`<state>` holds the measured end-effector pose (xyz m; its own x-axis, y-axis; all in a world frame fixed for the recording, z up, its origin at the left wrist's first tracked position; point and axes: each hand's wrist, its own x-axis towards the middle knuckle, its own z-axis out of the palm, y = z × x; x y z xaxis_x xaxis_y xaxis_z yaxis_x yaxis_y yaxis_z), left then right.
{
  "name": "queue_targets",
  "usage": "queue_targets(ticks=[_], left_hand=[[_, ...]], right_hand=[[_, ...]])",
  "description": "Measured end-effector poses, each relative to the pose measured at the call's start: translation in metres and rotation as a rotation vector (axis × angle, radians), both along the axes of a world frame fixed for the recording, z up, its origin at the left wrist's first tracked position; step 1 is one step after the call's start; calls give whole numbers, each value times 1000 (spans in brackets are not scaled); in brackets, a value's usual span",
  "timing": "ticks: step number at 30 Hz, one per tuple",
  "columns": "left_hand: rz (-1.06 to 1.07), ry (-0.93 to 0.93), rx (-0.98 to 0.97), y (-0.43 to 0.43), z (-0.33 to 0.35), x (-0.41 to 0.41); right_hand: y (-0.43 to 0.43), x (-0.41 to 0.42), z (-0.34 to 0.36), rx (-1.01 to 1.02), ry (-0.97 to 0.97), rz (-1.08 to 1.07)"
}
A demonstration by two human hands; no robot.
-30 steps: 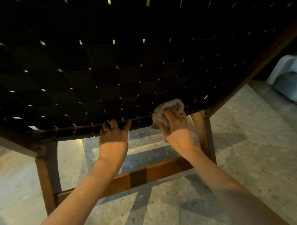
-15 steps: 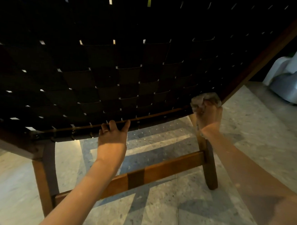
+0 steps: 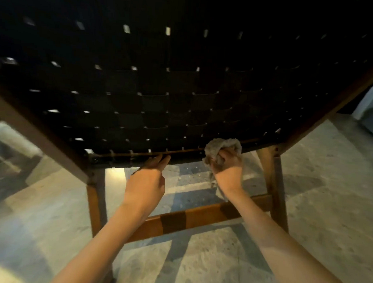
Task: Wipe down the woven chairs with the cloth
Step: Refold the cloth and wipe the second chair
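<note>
Wiping: right hand (image 3: 229, 168), 4 o'clock, bunches the cloth (image 3: 221, 145) against the chair's lower rail (image 3: 181, 151).
Bracing: left hand (image 3: 145, 183), 7 o'clock, fingers apparently hooked over that rail.
Next: probably firm strokes up across the dark woven panel (image 3: 162, 94), 12 o'clock.

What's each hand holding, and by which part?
Right hand grips the bunched cloth by its middle. Left hand touches the chair at its bottom rail; whether it grips can't be told.

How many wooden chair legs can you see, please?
2: the left leg at lower left, the right leg right of the cloth; others may be hidden.
</note>
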<state>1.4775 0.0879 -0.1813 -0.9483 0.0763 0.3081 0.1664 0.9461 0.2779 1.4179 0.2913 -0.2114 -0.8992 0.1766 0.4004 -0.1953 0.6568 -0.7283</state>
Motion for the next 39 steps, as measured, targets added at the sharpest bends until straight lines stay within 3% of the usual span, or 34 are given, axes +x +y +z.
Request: queue_targets(ticks=[2, 11, 17, 20, 24, 27, 32, 39], left_hand=[[46, 52, 27, -22, -1, 18], [213, 102, 62, -107, 17, 75], [209, 95, -11, -135, 42, 101], [252, 189, 69, -145, 66, 106], [257, 361, 286, -157, 111, 108], [151, 474, 376, -161, 143, 111], [56, 510, 379, -165, 172, 116], [-4, 403, 258, -180, 164, 106]], right_hand=[[-35, 11, 1, -20, -3, 54], [-159, 20, 5, 269, -23, 271], [-164, 16, 28, 535, -121, 350], [-162, 35, 58, 440, -79, 425], [-178, 78, 125, 93, 162, 576], [-193, 101, 176, -43, 355, 604], [-223, 112, 220, -137, 501, 516], [-255, 102, 209, -72, 635, 424]])
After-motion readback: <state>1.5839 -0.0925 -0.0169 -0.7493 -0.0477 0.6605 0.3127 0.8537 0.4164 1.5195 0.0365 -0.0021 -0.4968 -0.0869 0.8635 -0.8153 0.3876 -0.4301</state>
